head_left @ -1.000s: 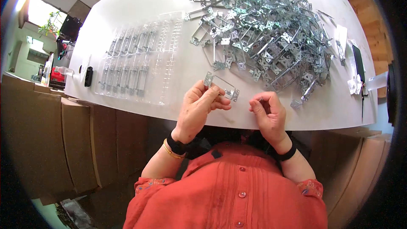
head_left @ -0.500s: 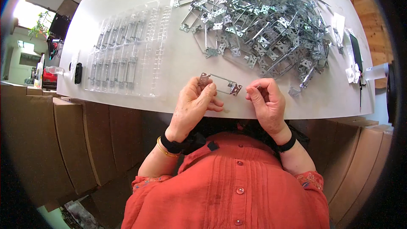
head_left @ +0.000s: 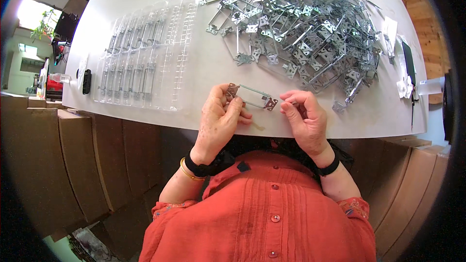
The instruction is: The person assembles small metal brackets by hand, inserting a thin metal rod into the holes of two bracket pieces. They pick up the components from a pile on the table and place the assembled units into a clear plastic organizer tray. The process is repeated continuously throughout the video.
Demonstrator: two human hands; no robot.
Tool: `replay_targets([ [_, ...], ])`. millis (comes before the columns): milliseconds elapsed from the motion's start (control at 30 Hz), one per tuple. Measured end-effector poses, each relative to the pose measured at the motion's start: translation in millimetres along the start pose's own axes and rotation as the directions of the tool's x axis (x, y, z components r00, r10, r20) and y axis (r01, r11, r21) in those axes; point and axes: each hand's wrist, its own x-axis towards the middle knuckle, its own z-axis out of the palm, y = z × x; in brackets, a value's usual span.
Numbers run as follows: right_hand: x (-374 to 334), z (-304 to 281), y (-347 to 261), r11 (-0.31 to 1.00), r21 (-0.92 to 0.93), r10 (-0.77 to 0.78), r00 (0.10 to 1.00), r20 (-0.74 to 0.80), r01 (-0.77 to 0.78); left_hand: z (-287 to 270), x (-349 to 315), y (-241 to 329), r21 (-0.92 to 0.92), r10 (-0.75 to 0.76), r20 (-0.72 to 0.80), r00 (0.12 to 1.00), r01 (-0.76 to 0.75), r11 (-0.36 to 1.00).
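– What's just changed?
– The silvery metal frame (head_left: 255, 90) (two slim rods between cut-out end plates) sits more level than a second ago, its free end nearer the bare right hand (head_left: 307, 119), so I'd judge it easier to reach.
– Where, and pointing which way?
– Over the near edge of the white surface (head_left: 200, 70), about midway along; long axis left to right, right end angled slightly towards that edge.
– Fingers?
– The bare left hand (head_left: 218, 119) pinches the left plate; the right's nearly meet, around what I can't tell.
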Motion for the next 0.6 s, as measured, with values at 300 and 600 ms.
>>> replay_targets([
  [300,3.4,-1.3,-6.9,0.995,-0.080,-0.049,0.993,0.108,0.058,3.3,5.1,1.8,-0.002,0.086,-0.007,0.996,-0.086,0.996],
  [600,5.4,-0.3,-3.0,0.985,-0.109,-0.117,0.986,0.115,0.130,25.8,7.2,5.3,0.088,0.095,-0.044,0.995,-0.091,0.992],
])
